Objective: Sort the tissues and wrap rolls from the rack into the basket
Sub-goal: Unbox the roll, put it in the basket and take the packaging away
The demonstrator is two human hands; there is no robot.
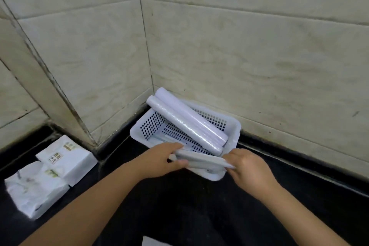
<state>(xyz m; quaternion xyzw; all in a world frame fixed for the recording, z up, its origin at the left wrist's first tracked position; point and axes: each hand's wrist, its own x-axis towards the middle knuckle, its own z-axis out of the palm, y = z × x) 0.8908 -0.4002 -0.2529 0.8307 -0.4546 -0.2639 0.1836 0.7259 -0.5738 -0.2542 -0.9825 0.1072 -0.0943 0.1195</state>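
Note:
A white perforated basket (148,124) sits on the black counter in the tiled corner. Two pale wrap rolls (185,122) lie slanted in it, their far ends sticking out over the back rim. My left hand (159,161) and my right hand (247,168) hold the two ends of a flat grey-white piece (203,160) over the basket's near edge. I cannot tell what this piece is. Two white tissue packs lie on the counter at the left, one (69,158) leaning on the other (34,187).
Beige tiled walls meet in a corner right behind the basket. A wall edge juts out at the left above the tissue packs. The black counter (179,215) stretches toward me, with a white corner of something (151,241) at the bottom edge.

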